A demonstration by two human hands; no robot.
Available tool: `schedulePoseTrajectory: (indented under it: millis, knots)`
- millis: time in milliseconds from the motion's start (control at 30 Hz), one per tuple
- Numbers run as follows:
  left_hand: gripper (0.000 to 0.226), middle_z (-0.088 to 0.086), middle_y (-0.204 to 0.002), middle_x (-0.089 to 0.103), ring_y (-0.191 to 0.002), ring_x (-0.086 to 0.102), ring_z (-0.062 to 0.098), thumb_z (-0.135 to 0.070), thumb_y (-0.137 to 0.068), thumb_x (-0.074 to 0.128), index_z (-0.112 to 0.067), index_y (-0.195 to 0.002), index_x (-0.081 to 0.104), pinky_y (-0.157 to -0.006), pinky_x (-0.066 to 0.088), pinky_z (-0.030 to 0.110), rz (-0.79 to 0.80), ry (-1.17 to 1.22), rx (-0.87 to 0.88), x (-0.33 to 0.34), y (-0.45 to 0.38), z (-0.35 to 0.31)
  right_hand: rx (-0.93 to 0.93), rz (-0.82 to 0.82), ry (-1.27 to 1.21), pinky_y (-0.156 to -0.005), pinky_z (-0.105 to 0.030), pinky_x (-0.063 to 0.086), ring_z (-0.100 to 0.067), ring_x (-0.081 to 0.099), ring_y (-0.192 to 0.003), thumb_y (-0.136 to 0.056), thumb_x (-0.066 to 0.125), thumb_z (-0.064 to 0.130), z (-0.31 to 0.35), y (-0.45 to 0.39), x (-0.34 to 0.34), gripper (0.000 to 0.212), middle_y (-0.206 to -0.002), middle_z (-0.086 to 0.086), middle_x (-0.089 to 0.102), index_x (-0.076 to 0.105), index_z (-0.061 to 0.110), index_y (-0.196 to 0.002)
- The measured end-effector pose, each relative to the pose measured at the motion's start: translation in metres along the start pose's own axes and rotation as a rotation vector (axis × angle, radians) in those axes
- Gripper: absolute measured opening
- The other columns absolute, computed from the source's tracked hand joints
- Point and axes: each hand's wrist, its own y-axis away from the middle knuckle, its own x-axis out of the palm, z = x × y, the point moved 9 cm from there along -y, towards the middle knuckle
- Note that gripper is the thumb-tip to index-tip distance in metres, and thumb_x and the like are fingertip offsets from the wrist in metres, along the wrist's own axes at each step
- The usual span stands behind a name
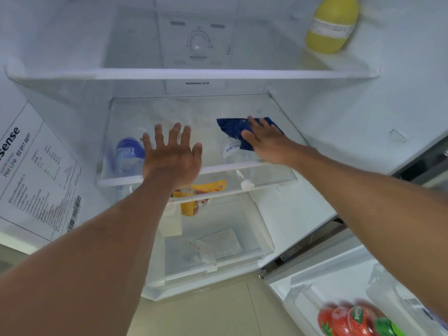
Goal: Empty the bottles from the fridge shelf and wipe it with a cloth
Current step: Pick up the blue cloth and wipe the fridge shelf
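Observation:
The glass fridge shelf (194,110) spans the middle of the view. My left hand (169,156) lies flat on its front part with the fingers spread wide. My right hand (264,139) presses a dark blue cloth (232,127) onto the shelf's right side with straight fingers. Through the glass I see two bottles lying on the level below: a blue-labelled bottle (127,154) at the left and a clear bottle (232,156) with a white cap at the right, partly under the cloth. No bottle stands on the glass itself.
A yellow bottle (331,25) stands on the upper shelf (194,73) at the far right. A yellow packet (203,190) lies under the glass shelf, above the clear crisper drawer (213,253). Red sauce bottles (349,321) sit in the open door's rack at the lower right.

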Motion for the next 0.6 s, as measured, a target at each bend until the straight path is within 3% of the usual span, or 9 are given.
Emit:
schedulePoseTrajectory:
  millis: [67,133,200,300,367,467,600]
  knots:
    - [0.067,0.0,-0.174,0.002,-0.159,-0.001,0.039,-0.056,-0.105,0.008,-0.026,-0.165,0.006,-0.125,0.002,0.062,0.005,-0.002,0.002,-0.001,0.001,-0.001,-0.072,0.016,0.07,-0.114,-0.056,0.023,-0.045,0.018,-0.145,-0.106,0.024,0.031,0.026,0.006,0.007,0.04,-0.163,-0.015,0.016,0.038,0.013,-0.139]
    - [0.067,0.001,-0.174,0.001,-0.158,-0.001,0.04,-0.055,-0.105,0.008,-0.025,-0.165,0.006,-0.125,0.002,0.062,0.008,-0.007,-0.001,-0.002,0.001,-0.001,-0.179,-0.027,-0.027,-0.12,-0.049,0.012,-0.034,0.008,-0.152,-0.104,0.013,0.045,0.046,0.033,0.017,0.058,-0.167,-0.006,0.011,0.023,0.02,-0.155]
    - [0.067,0.001,-0.174,0.002,-0.158,-0.001,0.04,-0.054,-0.105,0.008,-0.025,-0.165,0.006,-0.125,0.003,0.062,0.015,-0.001,-0.001,-0.001,0.001,-0.001,-0.23,-0.074,-0.067,-0.12,-0.041,0.011,-0.025,0.008,-0.153,-0.102,0.01,0.052,0.038,0.058,0.016,0.064,-0.167,-0.001,0.011,0.013,0.02,-0.158]
    - [0.067,0.0,-0.174,0.003,-0.158,0.0,0.04,-0.054,-0.105,0.007,-0.025,-0.165,0.007,-0.125,0.002,0.063,0.01,0.003,0.008,-0.001,0.001,-0.001,-0.125,-0.06,0.01,-0.119,-0.048,0.023,-0.029,0.017,-0.15,-0.107,0.026,0.04,0.003,0.034,0.003,0.054,-0.166,-0.007,0.016,0.032,0.011,-0.152]
    - [0.068,0.0,-0.174,0.003,-0.158,-0.001,0.04,-0.055,-0.104,0.006,-0.025,-0.165,0.006,-0.125,0.001,0.062,0.014,0.009,0.001,0.0,0.0,0.0,-0.018,-0.005,0.072,-0.118,-0.051,0.022,-0.034,0.015,-0.15,-0.108,0.028,0.033,-0.001,0.007,0.001,0.047,-0.167,-0.007,0.009,0.036,0.013,-0.149]
    - [0.067,0.0,-0.174,0.003,-0.158,-0.001,0.04,-0.055,-0.105,0.007,-0.025,-0.165,0.006,-0.125,0.002,0.062,0.018,0.005,0.001,0.001,0.0,0.0,-0.032,0.012,-0.018,-0.121,-0.052,0.012,-0.036,0.006,-0.152,-0.107,0.023,0.037,0.026,0.011,0.014,0.054,-0.168,-0.004,0.005,0.015,0.019,-0.158]
    - [0.067,0.0,-0.174,0.001,-0.158,-0.001,0.04,-0.055,-0.104,0.006,-0.026,-0.165,0.004,-0.125,0.002,0.062,0.027,0.0,-0.003,0.0,0.001,-0.001,-0.204,-0.08,-0.038,-0.12,-0.04,0.011,-0.022,0.009,-0.152,-0.102,0.011,0.052,0.032,0.073,0.021,0.063,-0.166,0.002,0.012,0.01,0.023,-0.158]
